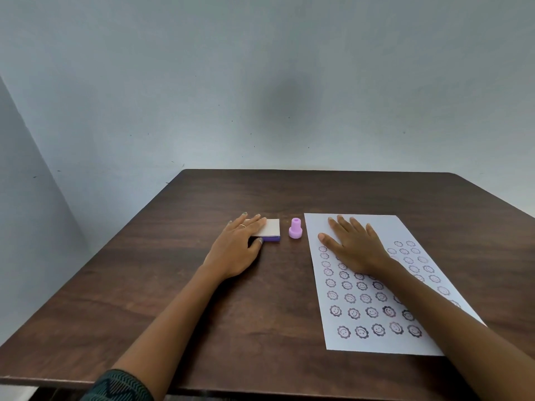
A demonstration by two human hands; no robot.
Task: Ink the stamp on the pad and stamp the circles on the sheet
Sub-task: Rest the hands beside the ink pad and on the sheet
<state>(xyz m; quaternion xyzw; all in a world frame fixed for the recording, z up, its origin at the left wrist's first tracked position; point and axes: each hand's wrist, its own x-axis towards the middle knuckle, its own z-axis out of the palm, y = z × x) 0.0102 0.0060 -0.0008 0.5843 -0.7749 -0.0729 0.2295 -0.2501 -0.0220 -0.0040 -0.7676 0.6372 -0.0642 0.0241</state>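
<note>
A small purple ink pad (270, 230) with a pale closed lid lies on the dark wooden table (231, 299). My left hand (237, 244) rests on its left part, fingers on the lid and thumb against its front edge. A lilac stamp (295, 229) stands upright just right of the pad, with neither hand touching it. A white sheet (376, 337) printed with rows of smiling flower circles lies at the right. My right hand (353, 244) lies flat on the sheet's upper part, fingers spread, and covers some circles.
A pale blue-grey wall (260, 82) rises right behind the table's far edge. The table's near edge runs along the bottom of the view. My left sleeve (121, 386) is dark green and patterned.
</note>
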